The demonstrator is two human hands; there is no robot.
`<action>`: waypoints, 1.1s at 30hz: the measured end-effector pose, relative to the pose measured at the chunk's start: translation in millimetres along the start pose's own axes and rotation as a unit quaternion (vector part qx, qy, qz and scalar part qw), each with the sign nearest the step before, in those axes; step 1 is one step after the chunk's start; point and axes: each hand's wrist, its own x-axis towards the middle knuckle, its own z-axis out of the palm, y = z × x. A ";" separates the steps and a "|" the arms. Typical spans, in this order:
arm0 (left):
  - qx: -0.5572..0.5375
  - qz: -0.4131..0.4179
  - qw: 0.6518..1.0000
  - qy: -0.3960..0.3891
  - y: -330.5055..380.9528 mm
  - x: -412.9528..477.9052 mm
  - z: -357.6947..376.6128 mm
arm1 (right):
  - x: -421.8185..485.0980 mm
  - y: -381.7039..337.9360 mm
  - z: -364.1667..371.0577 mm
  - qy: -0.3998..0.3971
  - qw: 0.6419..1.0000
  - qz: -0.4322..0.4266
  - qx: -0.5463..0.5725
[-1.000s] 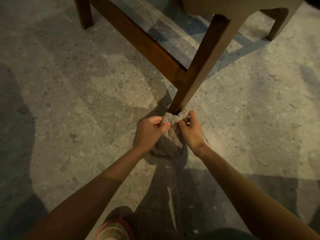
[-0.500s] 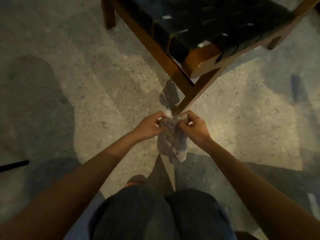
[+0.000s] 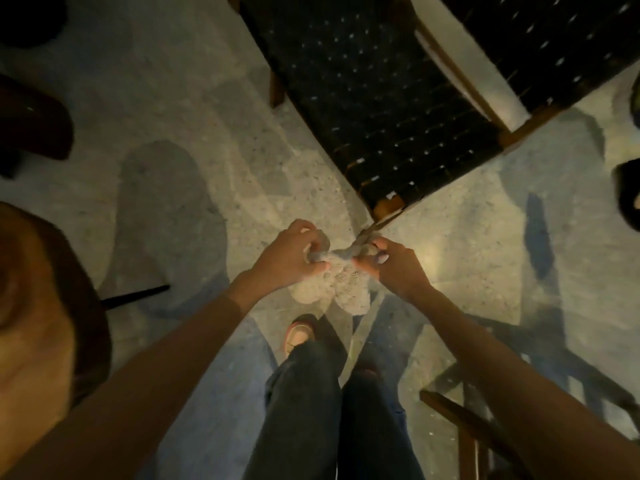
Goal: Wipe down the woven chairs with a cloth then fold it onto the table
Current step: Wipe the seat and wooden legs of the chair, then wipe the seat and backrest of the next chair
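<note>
Hands moved apart since 0.5 s ago: pale grey fluffy cloth [image 3: 332, 289] was bunched between them, and its top edge is now pulled into a short taut strip. Cloth was at the foot of the chair leg 1.0 s ago; it is now held up off the floor. View has been raised: dark woven-strap chair seat with brown wooden frame [image 3: 381, 109] is now seen from above, and a second dark woven chair seat [image 3: 554, 39] has come into view at upper right.

Left hand [image 3: 287, 259]: fingers curled, one end of the cloth's top edge gripped. Right hand [image 3: 398, 268]: fingers curled, other end pinched. Rest of the cloth hangs crumpled below and between the hands.

Cloth location: held in the air just in front of the near corner of the first seat, above the speckled grey terrazzo floor [image 3: 173, 98]. Thin brown chair leg [image 3: 375, 226] is seen just behind the right hand's fingers; contact with the cloth cannot be told.

Below the hands: legs in dark trousers [image 3: 304, 410], one pink-edged sandal [image 3: 299, 332]. Brown wooden frame piece [image 3: 464, 424] at lower right. Thin black rod [image 3: 135, 295] at left, beside a blurred brown rounded object [image 3: 41, 341] that cannot be identified.
</note>
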 end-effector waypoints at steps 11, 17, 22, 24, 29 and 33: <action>0.004 -0.003 0.999 0.045 132.6 -92.4 -123.6 | -123.0 -140.7 -106.4 0.137 0.981 -0.060 -0.124; 0.006 0.023 0.999 -0.030 183.2 -91.2 -125.3 | -165.5 -139.2 -128.3 0.158 0.984 0.013 -0.084; 0.045 0.099 0.988 -0.106 227.7 -73.5 -102.2 | -211.1 -114.8 -148.4 0.184 0.975 0.128 -0.005; 0.076 0.119 0.980 -0.139 251.6 -61.2 -87.5 | -231.5 -103.4 -157.4 0.204 0.965 0.162 0.025; 0.146 0.221 0.941 -0.211 323.2 -44.9 -30.9 | -294.4 -65.0 -180.6 0.266 0.931 0.222 0.114; 0.196 0.266 0.906 -0.264 380.4 -41.6 28.6 | -352.7 -24.0 -192.9 0.313 0.888 0.271 0.200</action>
